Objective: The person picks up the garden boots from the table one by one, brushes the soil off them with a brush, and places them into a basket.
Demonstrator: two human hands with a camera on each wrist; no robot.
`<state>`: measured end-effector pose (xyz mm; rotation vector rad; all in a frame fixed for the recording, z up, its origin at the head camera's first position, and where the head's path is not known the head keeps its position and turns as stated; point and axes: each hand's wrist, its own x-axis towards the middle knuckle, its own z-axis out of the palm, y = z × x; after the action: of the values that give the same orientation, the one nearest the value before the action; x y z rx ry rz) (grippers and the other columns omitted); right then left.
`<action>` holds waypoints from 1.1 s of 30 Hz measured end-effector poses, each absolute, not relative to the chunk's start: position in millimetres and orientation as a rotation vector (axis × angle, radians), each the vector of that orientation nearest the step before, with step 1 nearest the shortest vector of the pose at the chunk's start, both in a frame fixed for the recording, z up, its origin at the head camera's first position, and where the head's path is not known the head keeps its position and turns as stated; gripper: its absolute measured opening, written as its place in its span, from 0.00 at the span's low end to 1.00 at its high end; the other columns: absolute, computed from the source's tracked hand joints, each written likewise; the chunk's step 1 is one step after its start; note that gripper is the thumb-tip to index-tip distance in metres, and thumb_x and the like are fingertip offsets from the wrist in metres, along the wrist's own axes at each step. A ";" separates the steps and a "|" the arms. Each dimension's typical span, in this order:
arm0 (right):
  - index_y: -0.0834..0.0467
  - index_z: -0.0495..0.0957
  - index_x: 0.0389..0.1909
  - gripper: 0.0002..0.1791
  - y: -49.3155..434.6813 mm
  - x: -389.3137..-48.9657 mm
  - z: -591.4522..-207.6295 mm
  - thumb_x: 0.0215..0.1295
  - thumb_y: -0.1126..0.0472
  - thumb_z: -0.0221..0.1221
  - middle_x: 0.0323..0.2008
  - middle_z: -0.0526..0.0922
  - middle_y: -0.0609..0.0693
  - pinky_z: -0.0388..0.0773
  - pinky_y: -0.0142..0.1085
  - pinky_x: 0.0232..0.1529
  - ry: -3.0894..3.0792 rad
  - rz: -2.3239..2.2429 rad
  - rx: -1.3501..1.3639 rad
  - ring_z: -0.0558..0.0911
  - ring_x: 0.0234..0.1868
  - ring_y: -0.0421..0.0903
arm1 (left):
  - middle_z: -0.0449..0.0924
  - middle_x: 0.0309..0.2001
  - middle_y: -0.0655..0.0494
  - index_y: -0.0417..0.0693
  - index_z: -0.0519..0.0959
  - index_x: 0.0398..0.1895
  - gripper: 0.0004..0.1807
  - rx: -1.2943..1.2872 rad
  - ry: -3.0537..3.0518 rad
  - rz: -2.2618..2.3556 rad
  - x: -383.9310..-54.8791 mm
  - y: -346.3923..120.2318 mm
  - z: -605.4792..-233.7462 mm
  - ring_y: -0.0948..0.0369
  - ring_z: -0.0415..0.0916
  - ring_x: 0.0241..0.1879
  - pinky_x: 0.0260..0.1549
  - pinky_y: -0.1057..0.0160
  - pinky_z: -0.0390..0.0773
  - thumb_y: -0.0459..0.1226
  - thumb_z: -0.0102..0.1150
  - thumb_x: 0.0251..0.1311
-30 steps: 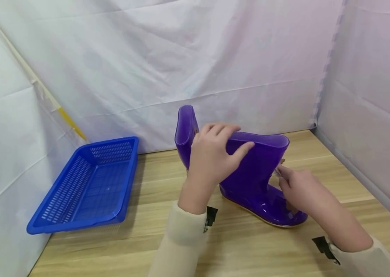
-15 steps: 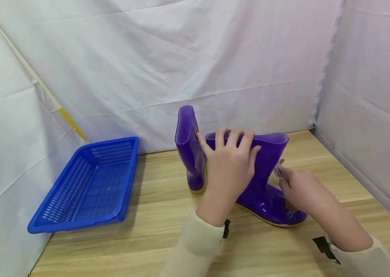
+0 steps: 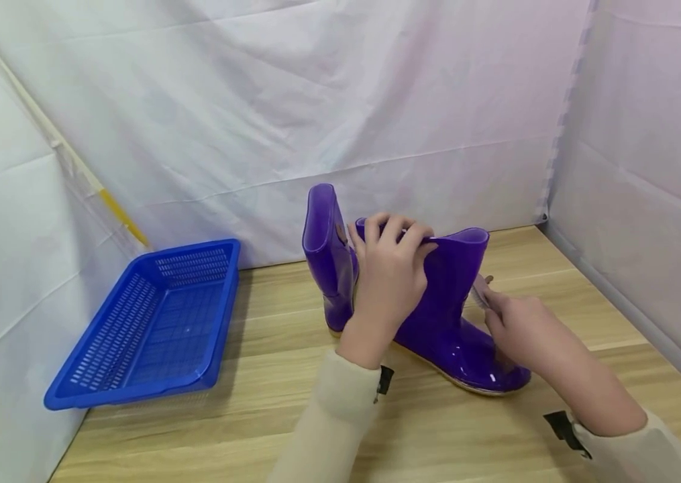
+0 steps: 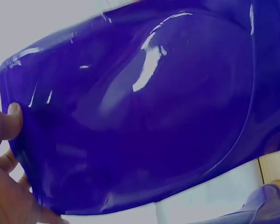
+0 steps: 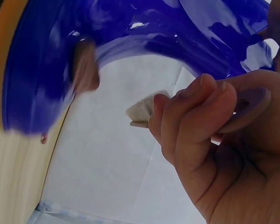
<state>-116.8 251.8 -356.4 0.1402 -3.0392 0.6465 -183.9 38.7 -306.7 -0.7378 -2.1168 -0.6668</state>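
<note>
A glossy purple rain boot [image 3: 451,308] stands on the wooden table, toe toward the lower right. My left hand [image 3: 391,278] grips its top rim; in the left wrist view the thumb [image 4: 15,120] presses the outer shaft. In my right hand [image 3: 527,329] is a small brush, held in front of the boot's shaft above the foot. The right wrist view shows its pale bristles [image 5: 142,109] and part of its handle [image 5: 249,109] between curled fingers. A brown patch [image 5: 85,65] marks the boot's toe. The second purple boot [image 3: 323,261] stands upright behind, left of my left hand.
A blue perforated plastic basket [image 3: 216,335] sits at the left of the table [image 3: 280,416]. White cloth [image 3: 255,134] hangs behind and on both sides. A pole with a yellow end [image 3: 123,216] leans at the left behind the basket.
My left hand has shifted along the rim and taken a grip on it. The boot's top has moved slightly left, away from the brush. My right hand has hardly moved.
</note>
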 end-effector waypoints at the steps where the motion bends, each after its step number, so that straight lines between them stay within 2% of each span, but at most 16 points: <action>1: 0.74 0.69 0.72 0.28 251.8 -117.0 -356.6 0.79 0.62 0.50 0.31 0.87 0.59 0.69 0.38 0.22 -3.027 0.625 0.148 0.74 0.20 0.44 | 0.82 0.50 0.58 0.55 0.86 0.44 0.06 -0.767 -2.118 -0.697 -187.4 37.2 -305.1 0.49 0.71 0.65 0.69 0.15 0.55 0.42 0.60 0.76; 4: 0.75 0.70 0.72 0.27 251.2 -116.9 -357.5 0.78 0.63 0.50 0.29 0.84 0.59 0.67 0.38 0.20 -3.004 0.611 0.161 0.71 0.20 0.45 | 0.79 0.53 0.55 0.53 0.87 0.45 0.06 -0.863 -2.100 -0.759 -198.7 33.2 -300.4 0.47 0.69 0.68 0.71 0.18 0.56 0.39 0.60 0.76; 8: 0.74 0.68 0.73 0.28 248.9 -116.1 -358.7 0.79 0.62 0.49 0.21 0.72 0.51 0.67 0.37 0.19 -3.015 0.646 0.144 0.69 0.18 0.43 | 0.76 0.59 0.48 0.49 0.86 0.44 0.06 -0.985 -2.051 -0.830 -212.4 28.6 -296.0 0.42 0.65 0.70 0.78 0.35 0.61 0.32 0.60 0.75; 10: 0.74 0.68 0.74 0.29 247.7 -116.1 -358.8 0.79 0.61 0.48 0.21 0.73 0.50 0.67 0.37 0.19 -3.015 0.648 0.139 0.69 0.18 0.43 | 0.73 0.64 0.44 0.48 0.85 0.43 0.06 -1.015 -2.044 -0.859 -217.1 27.1 -294.9 0.40 0.63 0.72 0.79 0.42 0.60 0.30 0.60 0.73; 13: 0.73 0.68 0.74 0.29 246.5 -116.5 -358.8 0.79 0.62 0.49 0.24 0.77 0.53 0.67 0.37 0.20 -3.007 0.625 0.147 0.70 0.18 0.44 | 0.69 0.71 0.41 0.47 0.84 0.44 0.06 -1.017 -2.083 -0.915 -219.8 26.6 -295.7 0.39 0.59 0.78 0.83 0.43 0.56 0.29 0.59 0.74; 15: 0.72 0.68 0.74 0.29 245.9 -116.9 -358.9 0.79 0.62 0.50 0.25 0.78 0.54 0.67 0.37 0.20 -3.004 0.620 0.152 0.70 0.18 0.44 | 0.66 0.74 0.41 0.47 0.83 0.45 0.07 -0.991 -2.121 -0.958 -218.8 27.1 -297.7 0.38 0.56 0.80 0.83 0.42 0.58 0.29 0.57 0.75; 17: 0.71 0.68 0.75 0.29 245.2 -117.2 -359.2 0.78 0.62 0.50 0.24 0.77 0.54 0.67 0.37 0.20 -2.997 0.615 0.163 0.69 0.18 0.44 | 0.64 0.77 0.41 0.47 0.83 0.48 0.09 -0.963 -2.146 -0.988 -216.9 28.2 -300.8 0.39 0.56 0.81 0.82 0.43 0.61 0.28 0.56 0.75; 20: 0.71 0.68 0.75 0.29 244.3 -118.3 -360.2 0.77 0.63 0.51 0.27 0.82 0.59 0.67 0.38 0.20 -2.983 0.602 0.188 0.70 0.19 0.44 | 0.63 0.78 0.41 0.47 0.83 0.53 0.13 -0.960 -2.148 -0.997 -211.4 30.0 -304.7 0.39 0.60 0.79 0.80 0.45 0.65 0.28 0.56 0.72; 24: 0.72 0.70 0.73 0.28 244.2 -119.9 -362.0 0.76 0.65 0.52 0.29 0.84 0.61 0.68 0.39 0.22 -2.980 0.583 0.220 0.70 0.20 0.46 | 0.63 0.79 0.42 0.48 0.81 0.60 0.19 -0.986 -2.201 -0.968 -198.7 33.0 -304.8 0.40 0.59 0.81 0.80 0.45 0.65 0.36 0.62 0.66; 26: 0.73 0.70 0.73 0.28 244.3 -120.0 -362.9 0.76 0.65 0.52 0.25 0.80 0.56 0.67 0.38 0.22 -2.992 0.588 0.221 0.70 0.20 0.45 | 0.64 0.79 0.44 0.49 0.81 0.61 0.21 -0.963 -2.242 -0.970 -191.2 36.3 -303.7 0.42 0.58 0.82 0.79 0.45 0.67 0.43 0.65 0.66; 27: 0.74 0.70 0.73 0.28 244.3 -119.7 -363.3 0.76 0.65 0.52 0.25 0.79 0.55 0.68 0.38 0.22 -3.000 0.593 0.219 0.70 0.20 0.45 | 0.64 0.79 0.44 0.49 0.81 0.61 0.23 -0.939 -2.258 -0.970 -187.5 38.7 -303.4 0.42 0.58 0.82 0.77 0.45 0.70 0.46 0.66 0.67; 29: 0.74 0.69 0.73 0.28 244.0 -119.5 -364.1 0.76 0.65 0.52 0.25 0.79 0.55 0.68 0.38 0.22 -3.009 0.596 0.213 0.70 0.19 0.45 | 0.62 0.81 0.41 0.49 0.80 0.61 0.25 -0.866 -2.272 -0.979 -181.4 45.0 -303.7 0.44 0.70 0.76 0.67 0.49 0.81 0.52 0.67 0.68; 31: 0.75 0.70 0.72 0.28 243.5 -119.1 -365.3 0.77 0.64 0.52 0.24 0.79 0.54 0.68 0.38 0.21 -3.010 0.597 0.200 0.70 0.19 0.44 | 0.57 0.83 0.37 0.48 0.79 0.60 0.26 -0.775 -2.275 -1.012 -176.7 51.6 -305.2 0.47 0.84 0.62 0.53 0.57 0.89 0.55 0.67 0.69; 33: 0.74 0.69 0.73 0.28 242.8 -119.0 -366.2 0.77 0.64 0.52 0.27 0.82 0.58 0.68 0.38 0.21 -3.009 0.591 0.199 0.70 0.19 0.45 | 0.52 0.83 0.31 0.47 0.78 0.60 0.25 -0.681 -2.284 -1.050 -173.4 56.6 -307.6 0.49 0.90 0.49 0.40 0.62 0.90 0.54 0.66 0.70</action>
<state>-119.0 242.8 -366.2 0.1986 -3.0091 0.5915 -173.4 56.6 -307.6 -0.6815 -2.2844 -1.0504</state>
